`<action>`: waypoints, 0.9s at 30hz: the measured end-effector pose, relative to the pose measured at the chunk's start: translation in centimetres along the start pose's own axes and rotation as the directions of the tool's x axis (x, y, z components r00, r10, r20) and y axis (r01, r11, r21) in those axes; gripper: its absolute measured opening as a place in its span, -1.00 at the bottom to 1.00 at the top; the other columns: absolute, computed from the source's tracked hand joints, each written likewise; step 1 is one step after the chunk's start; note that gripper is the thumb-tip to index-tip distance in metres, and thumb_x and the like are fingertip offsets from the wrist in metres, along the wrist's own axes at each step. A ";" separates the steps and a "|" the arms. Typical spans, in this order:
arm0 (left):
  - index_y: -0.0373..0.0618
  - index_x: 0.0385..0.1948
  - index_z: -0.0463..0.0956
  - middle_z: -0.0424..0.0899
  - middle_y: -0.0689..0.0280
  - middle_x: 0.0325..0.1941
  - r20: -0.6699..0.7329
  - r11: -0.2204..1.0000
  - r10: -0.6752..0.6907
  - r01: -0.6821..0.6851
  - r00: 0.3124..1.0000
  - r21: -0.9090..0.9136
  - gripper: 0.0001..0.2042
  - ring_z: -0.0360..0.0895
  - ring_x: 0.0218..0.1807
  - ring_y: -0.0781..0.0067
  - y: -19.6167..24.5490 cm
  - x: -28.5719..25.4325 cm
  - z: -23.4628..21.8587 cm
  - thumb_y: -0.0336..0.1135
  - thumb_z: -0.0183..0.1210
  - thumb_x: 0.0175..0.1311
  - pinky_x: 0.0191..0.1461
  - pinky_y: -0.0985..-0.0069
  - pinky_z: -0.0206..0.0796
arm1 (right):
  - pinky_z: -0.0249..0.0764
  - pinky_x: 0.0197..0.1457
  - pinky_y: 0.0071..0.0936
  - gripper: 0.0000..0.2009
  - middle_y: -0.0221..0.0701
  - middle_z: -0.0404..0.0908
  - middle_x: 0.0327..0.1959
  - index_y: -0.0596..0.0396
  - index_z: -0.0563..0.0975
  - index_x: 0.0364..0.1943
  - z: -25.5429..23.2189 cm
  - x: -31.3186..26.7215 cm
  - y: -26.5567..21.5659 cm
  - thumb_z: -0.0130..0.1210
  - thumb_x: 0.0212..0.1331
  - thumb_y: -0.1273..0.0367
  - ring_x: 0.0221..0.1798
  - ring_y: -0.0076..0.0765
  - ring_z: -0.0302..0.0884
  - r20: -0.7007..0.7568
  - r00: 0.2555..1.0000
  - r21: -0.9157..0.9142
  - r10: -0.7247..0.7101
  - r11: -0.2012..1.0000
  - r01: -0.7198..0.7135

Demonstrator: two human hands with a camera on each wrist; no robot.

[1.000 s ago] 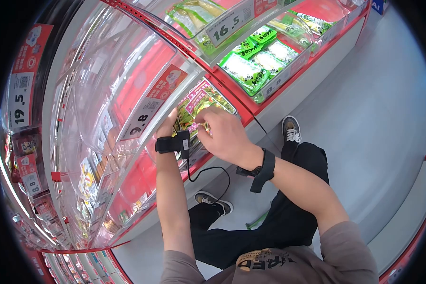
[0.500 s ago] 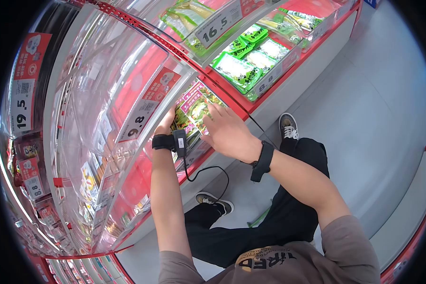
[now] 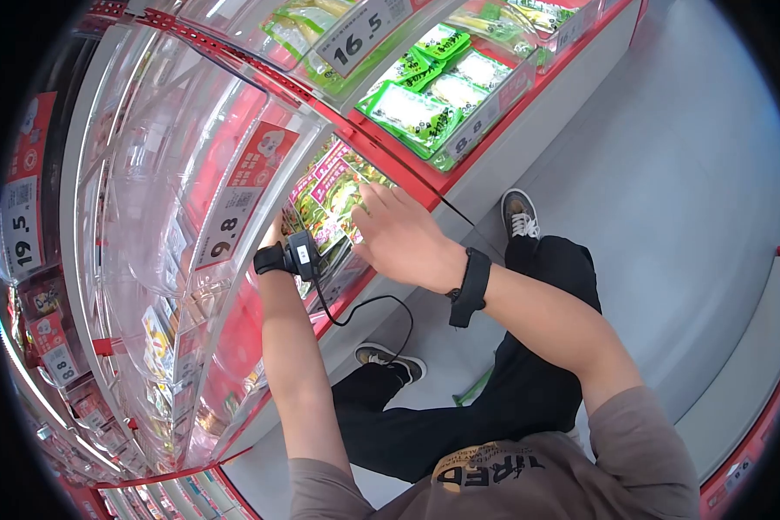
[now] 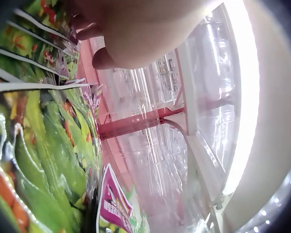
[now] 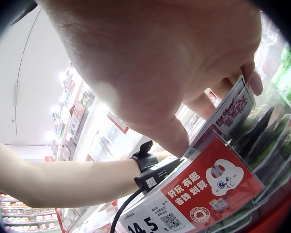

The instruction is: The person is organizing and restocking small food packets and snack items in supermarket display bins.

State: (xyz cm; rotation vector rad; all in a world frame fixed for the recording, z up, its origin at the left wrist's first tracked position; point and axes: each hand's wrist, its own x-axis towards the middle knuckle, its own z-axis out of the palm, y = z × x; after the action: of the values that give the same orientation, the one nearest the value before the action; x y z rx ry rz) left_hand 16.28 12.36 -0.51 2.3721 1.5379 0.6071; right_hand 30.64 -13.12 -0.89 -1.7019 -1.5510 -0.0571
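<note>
Red-edged store shelving (image 3: 433,173), vegetable packs (image 3: 328,185) in its bin, your right hand (image 3: 409,234) at the front pack (image 5: 228,114), your left hand (image 4: 140,33) beside the packs, whether either grips impossible to tell.

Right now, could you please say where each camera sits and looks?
On the head: faces forward and down at green, pink-labelled vegetable packets; bare left hand, bare right hand, arms, legs show.
On left wrist: looks past packets; left hand shows.
On right wrist: faces a red-and-white price card; right hand, left arm show.
Head and left wrist share packets, left hand.
</note>
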 end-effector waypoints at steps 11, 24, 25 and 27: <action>-0.21 0.16 0.35 0.34 0.04 0.28 0.035 0.997 -0.035 0.037 0.999 -0.061 -0.46 0.26 0.30 0.16 0.0 0.4 1.0 0.01 0.02 0.27 0.32 0.35 0.06 | 0.24 0.21 -0.21 -0.57 0.03 0.38 0.06 0.26 0.43 -0.14 0.2 0.1 0.0 0.24 -0.04 0.26 0.19 0.03 0.30 -0.001 1.000 -0.044 -0.007 0.999 0.007; -0.18 0.14 0.40 0.40 0.13 0.26 0.194 0.984 0.140 -0.114 0.971 -0.139 -0.53 0.28 0.30 0.26 -1.1 3.7 3.8 -0.10 0.06 0.27 0.32 0.40 0.06 | 0.25 0.20 -0.22 -0.56 -0.02 0.39 0.03 0.25 0.43 -0.13 0.0 0.2 -0.2 0.24 -0.04 0.25 0.15 0.00 0.32 0.014 1.000 -0.060 -0.008 0.998 0.009; -0.14 0.13 0.41 0.41 0.09 0.24 0.189 0.989 0.114 -0.094 0.975 -0.110 -0.50 0.28 0.31 0.19 -1.4 4.0 4.2 -0.01 0.05 0.26 0.33 0.35 0.06 | 0.25 0.20 -0.22 -0.56 -0.02 0.40 0.03 0.25 0.43 -0.13 0.0 0.2 -0.2 0.24 -0.04 0.25 0.15 0.00 0.32 0.013 1.000 -0.064 -0.010 0.998 0.011; -0.11 0.12 0.41 0.40 0.06 0.24 0.192 0.993 0.076 -0.055 0.978 -0.109 -0.46 0.25 0.33 0.13 -2.2 4.4 4.6 0.08 0.05 0.23 0.36 0.28 0.03 | 0.25 0.19 -0.22 -0.56 -0.02 0.40 0.03 0.25 0.43 -0.13 0.0 0.2 -0.2 0.24 -0.04 0.25 0.15 -0.01 0.32 0.012 1.000 -0.056 -0.009 0.998 0.010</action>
State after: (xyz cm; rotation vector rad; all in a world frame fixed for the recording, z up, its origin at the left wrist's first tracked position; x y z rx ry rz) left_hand 18.28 17.34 -4.59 2.3345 1.3183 0.4394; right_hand 30.51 -13.00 -0.69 -1.7416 -1.5800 -0.0967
